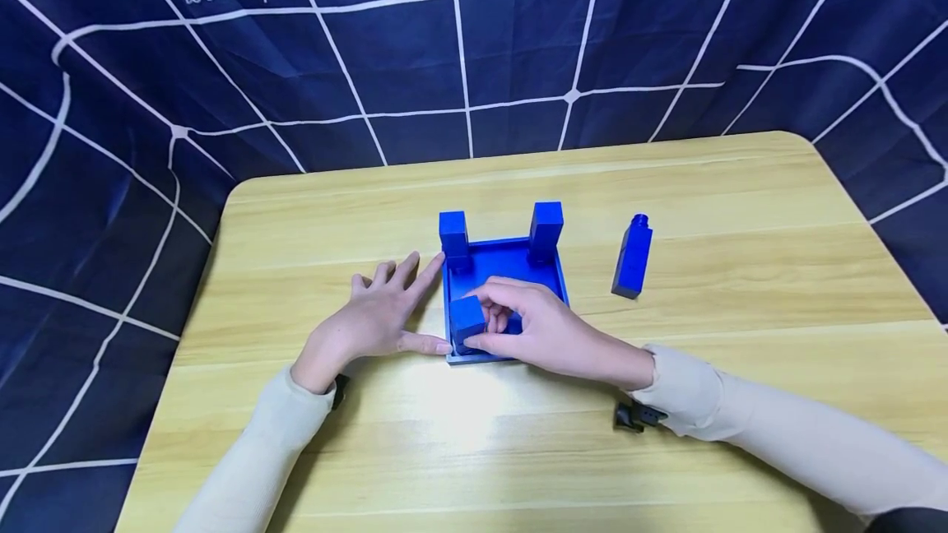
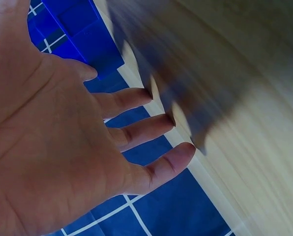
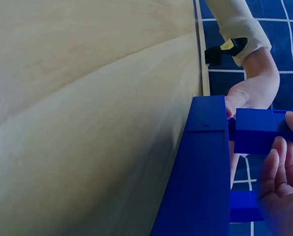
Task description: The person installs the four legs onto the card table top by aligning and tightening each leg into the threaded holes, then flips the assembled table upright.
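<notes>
A blue square panel [image 1: 504,261] with a raised rim lies on the table. Two blue square legs, one at the far left corner [image 1: 453,235] and one at the far right [image 1: 546,229], stand upright on it. My right hand [image 1: 548,326] pinches a third leg [image 1: 467,317] between thumb and fingers at the near left corner. In the right wrist view a narrow stub shows between this leg [image 3: 257,129] and the panel [image 3: 200,172]. My left hand [image 1: 376,317] spreads its fingers beside the panel, thumb and index tip at its left edge.
Another blue leg [image 1: 633,260] with a threaded end lies loose to the right of the panel. The wooden table [image 1: 741,270] is bordered at the back and sides by dark blue cloth [image 1: 518,48] with white lines.
</notes>
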The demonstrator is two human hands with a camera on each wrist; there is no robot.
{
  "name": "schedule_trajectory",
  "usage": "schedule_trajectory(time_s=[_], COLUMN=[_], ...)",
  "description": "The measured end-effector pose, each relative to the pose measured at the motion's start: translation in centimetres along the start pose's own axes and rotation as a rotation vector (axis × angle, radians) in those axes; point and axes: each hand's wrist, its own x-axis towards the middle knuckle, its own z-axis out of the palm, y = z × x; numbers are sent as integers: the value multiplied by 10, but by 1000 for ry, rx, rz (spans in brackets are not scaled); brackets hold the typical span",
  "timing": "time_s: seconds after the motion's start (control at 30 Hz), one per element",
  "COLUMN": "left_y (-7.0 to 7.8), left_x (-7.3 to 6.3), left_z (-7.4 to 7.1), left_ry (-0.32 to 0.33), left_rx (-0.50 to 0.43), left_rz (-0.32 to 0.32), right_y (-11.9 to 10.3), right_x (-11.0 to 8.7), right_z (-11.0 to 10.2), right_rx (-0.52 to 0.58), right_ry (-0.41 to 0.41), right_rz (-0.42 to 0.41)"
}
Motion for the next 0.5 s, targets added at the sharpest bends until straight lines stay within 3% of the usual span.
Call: schedule_trajectory(time_s=[0.5], left_y=[-3], left_x=[0], left_z=[2], left_ry=[2], left_rx=[-7], left_rz=[-4], right_y=[0], right_x=[-3], right_z=[1], right_rx=[60], right_ry=[23], right_rz=[-50])
